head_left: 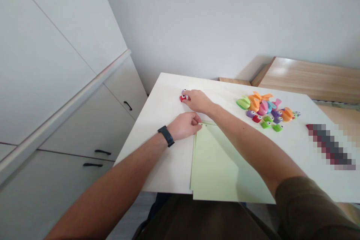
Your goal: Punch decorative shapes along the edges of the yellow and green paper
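My right hand (198, 100) reaches to the far left part of the white table, with thumb and fingers closed around a small red googly-eyed piece (183, 98). Just behind it a purple piece with eyes (184, 91) shows, partly hidden by my fingers. My left hand (187, 125), with a dark watch (166, 136) on the wrist, is closed at the top left corner of the pale green paper sheets (213, 165). Two small dark spots show near that corner. My right forearm passes above the sheets and covers their right part.
Colourful plastic toy parts (263, 108), some with googly eyes, lie heaped on the right of the white table (157, 172). A blurred dark and red object (330, 146) lies farther right. White cabinets (112, 120) stand on the left; a wooden surface (315, 78) is behind at the right.
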`<state>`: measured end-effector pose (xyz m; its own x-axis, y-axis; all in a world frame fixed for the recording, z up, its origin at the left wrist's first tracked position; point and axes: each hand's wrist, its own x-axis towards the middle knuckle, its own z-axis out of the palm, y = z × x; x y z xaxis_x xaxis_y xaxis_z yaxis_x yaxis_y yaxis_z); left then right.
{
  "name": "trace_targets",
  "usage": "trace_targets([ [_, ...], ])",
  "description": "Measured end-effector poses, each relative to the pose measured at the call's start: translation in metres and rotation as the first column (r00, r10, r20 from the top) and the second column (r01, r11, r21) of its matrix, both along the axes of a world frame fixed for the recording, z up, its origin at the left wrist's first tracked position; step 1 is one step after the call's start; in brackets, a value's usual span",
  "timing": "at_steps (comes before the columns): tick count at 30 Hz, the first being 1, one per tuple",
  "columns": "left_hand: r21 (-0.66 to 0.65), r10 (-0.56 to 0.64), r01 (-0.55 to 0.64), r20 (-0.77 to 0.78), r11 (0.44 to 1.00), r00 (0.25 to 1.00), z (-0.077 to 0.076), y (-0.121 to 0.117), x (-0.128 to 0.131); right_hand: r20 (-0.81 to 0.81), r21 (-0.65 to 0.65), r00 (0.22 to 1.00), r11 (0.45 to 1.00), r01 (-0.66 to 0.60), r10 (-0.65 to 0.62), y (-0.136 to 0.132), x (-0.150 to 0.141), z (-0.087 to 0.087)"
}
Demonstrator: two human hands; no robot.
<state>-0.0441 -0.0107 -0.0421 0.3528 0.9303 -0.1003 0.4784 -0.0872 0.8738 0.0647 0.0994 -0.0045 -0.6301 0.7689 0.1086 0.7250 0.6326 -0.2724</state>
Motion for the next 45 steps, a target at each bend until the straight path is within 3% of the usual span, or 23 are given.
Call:
trace_targets([
  [6,0.015,0.0,0.0,-0.018,1.0,1.0,0.002,-0.001,0.0,-0.076,-0.031,0.996,0.999,0.034,-0.037,-0.007,0.013,0.001],
  [10,0.021,0.01,-0.01,-0.011,1.0,1.0,0.008,-0.003,0.001,-0.228,-0.131,0.973,0.991,0.005,-0.035,-0.027,0.046,0.015],
  [14,0.014,0.036,-0.036,0.01,0.999,0.999,0.011,-0.004,0.002,-0.325,-0.245,0.937,0.968,0.048,-0.129,-0.049,0.088,0.024],
  [18,-0.013,0.049,-0.049,0.022,0.999,0.999,0.012,-0.005,0.004,-0.388,-0.427,0.899,0.904,0.02,-0.204,-0.065,0.122,0.018],
  [22,-0.031,0.042,-0.04,0.05,0.999,0.998,0.012,-0.005,0.005,-0.369,-0.501,0.905,0.866,-0.002,-0.211,-0.069,0.142,0.01],
  [30,-0.067,0.059,-0.052,0.105,0.996,0.993,0.01,-0.005,0.006,-0.285,-0.504,0.952,0.862,-0.048,-0.114,-0.071,0.145,0.019],
  [45,-0.083,0.058,-0.046,0.151,0.995,0.987,0.015,-0.006,0.008,-0.273,-0.54,0.961,0.835,-0.111,-0.049,-0.071,0.146,0.016],
])
